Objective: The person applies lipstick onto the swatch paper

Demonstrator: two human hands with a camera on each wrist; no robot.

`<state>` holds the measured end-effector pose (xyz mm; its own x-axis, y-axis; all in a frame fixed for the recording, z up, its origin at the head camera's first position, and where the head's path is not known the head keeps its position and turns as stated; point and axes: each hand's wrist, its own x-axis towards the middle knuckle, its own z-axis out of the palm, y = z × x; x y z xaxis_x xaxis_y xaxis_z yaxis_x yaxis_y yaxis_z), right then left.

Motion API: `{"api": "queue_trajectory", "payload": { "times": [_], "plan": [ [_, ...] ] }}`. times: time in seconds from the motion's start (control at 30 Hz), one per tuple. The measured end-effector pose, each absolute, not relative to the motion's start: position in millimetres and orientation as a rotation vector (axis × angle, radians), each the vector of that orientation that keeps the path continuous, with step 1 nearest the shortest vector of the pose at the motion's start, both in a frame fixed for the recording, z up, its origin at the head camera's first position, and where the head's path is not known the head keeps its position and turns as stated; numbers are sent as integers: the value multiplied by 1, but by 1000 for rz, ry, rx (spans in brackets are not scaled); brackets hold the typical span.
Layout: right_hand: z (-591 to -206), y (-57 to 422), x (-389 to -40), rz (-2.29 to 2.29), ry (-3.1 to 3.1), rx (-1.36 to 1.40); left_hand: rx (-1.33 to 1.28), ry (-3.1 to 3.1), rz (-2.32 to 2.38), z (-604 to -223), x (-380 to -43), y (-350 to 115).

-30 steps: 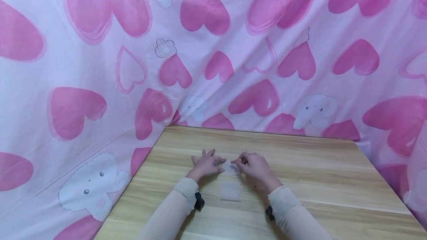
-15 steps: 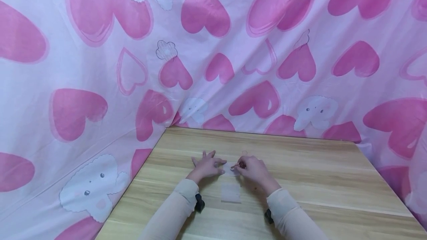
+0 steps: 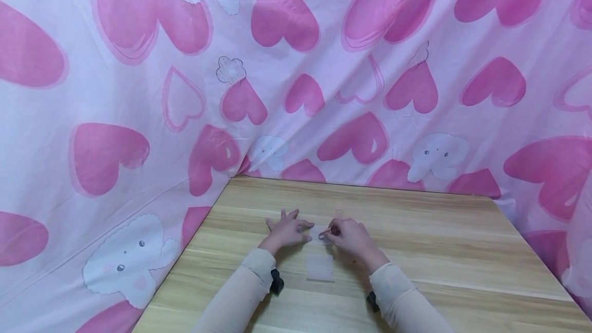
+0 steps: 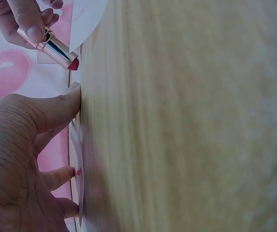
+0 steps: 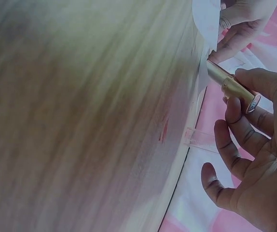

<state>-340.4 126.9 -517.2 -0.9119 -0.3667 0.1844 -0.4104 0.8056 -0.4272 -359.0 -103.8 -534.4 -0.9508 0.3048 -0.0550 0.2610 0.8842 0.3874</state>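
My right hand (image 3: 352, 236) pinches a gold lipstick (image 5: 230, 87) between thumb and fingers. Its red tip (image 4: 74, 64) is extended and tilts down close over a small white paper sheet (image 3: 315, 232). On the left of that sheet rests my left hand (image 3: 288, 230), fingers spread, the thumb and fingertips along its edge. Near the left fingers a red mark (image 4: 79, 171) shows. A second pale square sheet (image 3: 320, 268) lies nearer the person on the table.
Beyond the right hand stands a clear plastic cap (image 5: 199, 138). There is a red smear (image 5: 163, 131) on the wooden table (image 3: 430, 251). A pink heart-print cloth (image 3: 287, 91) hangs along the table's back and left edges.
My right hand has shifted slightly toward the person, and the lipstick's tip has moved down over the sheet. My left hand stays in place.
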Motion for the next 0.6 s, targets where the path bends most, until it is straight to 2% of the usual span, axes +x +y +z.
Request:
{"api": "queue_trajectory", "payload": {
  "times": [0.6],
  "plan": [
    [-515, 124, -328, 729, -2857, 705, 438, 2943, 590, -530, -357, -103]
  ]
}}
